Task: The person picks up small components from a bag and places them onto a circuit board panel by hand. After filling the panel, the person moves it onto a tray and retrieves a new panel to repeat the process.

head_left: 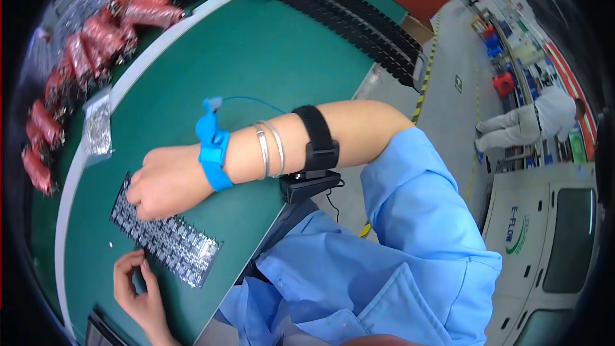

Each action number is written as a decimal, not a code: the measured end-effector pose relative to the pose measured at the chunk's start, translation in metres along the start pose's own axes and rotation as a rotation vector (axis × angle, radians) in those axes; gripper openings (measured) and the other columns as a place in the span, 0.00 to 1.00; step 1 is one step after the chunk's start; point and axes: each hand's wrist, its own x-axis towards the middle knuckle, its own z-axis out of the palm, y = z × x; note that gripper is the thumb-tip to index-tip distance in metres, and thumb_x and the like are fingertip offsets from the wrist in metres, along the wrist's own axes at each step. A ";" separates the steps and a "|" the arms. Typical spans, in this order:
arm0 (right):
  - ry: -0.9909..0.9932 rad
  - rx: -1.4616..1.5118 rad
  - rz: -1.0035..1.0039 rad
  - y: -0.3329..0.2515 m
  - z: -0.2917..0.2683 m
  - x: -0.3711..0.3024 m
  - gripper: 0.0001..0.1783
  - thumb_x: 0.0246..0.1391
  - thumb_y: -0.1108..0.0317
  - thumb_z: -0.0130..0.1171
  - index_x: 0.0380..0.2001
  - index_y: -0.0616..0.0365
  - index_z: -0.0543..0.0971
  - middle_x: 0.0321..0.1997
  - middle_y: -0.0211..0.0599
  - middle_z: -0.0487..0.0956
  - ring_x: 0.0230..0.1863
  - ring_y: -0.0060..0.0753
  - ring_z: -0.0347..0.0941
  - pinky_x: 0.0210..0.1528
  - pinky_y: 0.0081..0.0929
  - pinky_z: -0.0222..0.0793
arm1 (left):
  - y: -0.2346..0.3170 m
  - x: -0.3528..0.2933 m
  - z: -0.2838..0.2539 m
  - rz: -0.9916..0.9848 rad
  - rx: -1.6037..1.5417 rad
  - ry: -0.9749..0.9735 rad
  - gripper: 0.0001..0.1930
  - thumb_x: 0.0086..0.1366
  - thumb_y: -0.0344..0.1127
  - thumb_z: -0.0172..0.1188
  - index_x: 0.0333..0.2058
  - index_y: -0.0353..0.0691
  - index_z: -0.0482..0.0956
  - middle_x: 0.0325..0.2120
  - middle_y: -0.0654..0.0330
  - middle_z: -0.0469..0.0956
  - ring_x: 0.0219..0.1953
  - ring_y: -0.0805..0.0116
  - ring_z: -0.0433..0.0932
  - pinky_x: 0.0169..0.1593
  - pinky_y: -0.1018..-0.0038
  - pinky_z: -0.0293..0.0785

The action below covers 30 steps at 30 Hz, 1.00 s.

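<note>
Hands are working a dark panel of small circuit boards [165,234] lying near the desk [269,57]'s near edge. Right hand [160,186] is pressing curled on the panel's far end; left hand [138,282] is pinching its near edge. Panel is looking whole, possibly none snapped off yet. Red bagged parts [96,38] are lining the far-left edge, a silvery pouch [97,122] beside them, black trays [359,19] stacking at the far corner.
</note>
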 end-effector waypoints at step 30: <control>0.021 0.279 0.511 0.086 0.020 0.042 0.14 0.46 0.59 0.65 0.30 0.59 0.79 0.25 0.36 0.78 0.26 0.33 0.74 0.31 0.28 0.69 | -0.007 0.024 0.017 -0.021 0.166 -0.082 0.05 0.55 0.24 0.61 0.32 0.37 0.77 0.28 0.63 0.74 0.29 0.74 0.73 0.34 0.80 0.68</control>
